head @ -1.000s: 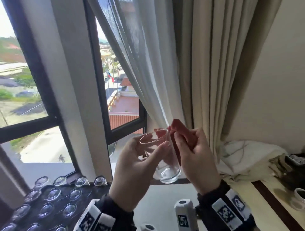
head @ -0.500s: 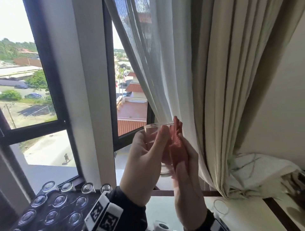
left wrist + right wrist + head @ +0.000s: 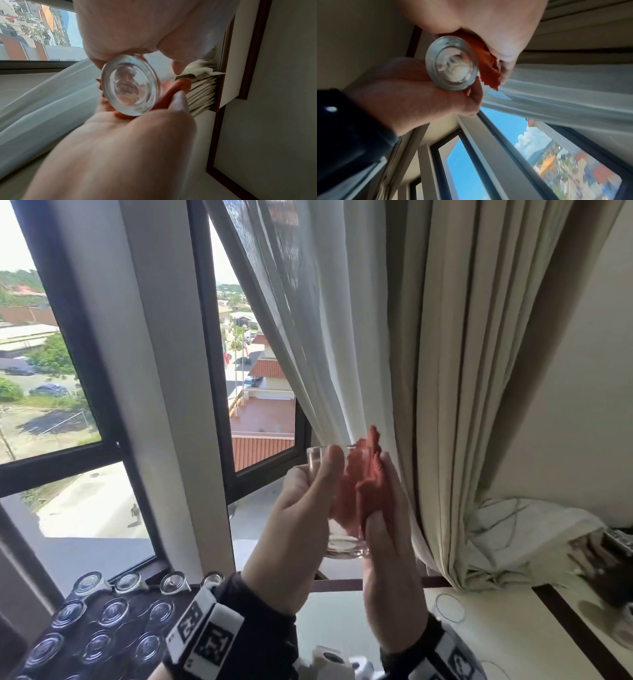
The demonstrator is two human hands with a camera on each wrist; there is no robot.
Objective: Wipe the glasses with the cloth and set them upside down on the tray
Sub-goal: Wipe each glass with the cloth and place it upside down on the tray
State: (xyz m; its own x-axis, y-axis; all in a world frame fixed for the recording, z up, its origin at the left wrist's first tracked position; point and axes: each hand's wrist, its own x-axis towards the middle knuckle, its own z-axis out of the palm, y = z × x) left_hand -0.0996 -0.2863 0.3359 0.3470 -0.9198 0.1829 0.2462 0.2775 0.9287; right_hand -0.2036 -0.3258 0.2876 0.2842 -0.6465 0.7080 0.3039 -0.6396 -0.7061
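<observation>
Since earlier frame, cloth [image 3: 363, 491] shifted from rim down glass [image 3: 342, 539] side. Left hand [image 3: 301, 529] grips glass aloft; right hand [image 3: 387, 570] presses cloth. Wiping step. Next: invert onto tray [image 3: 113, 601], near left.

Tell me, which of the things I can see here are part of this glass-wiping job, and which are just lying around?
Part of the job:
- glass, gripped by the left hand
- red cloth, pressed against it by the right hand
- dark tray with upturned glasses

Just lying about:
- curtains
- crumpled white fabric by the wall
</observation>
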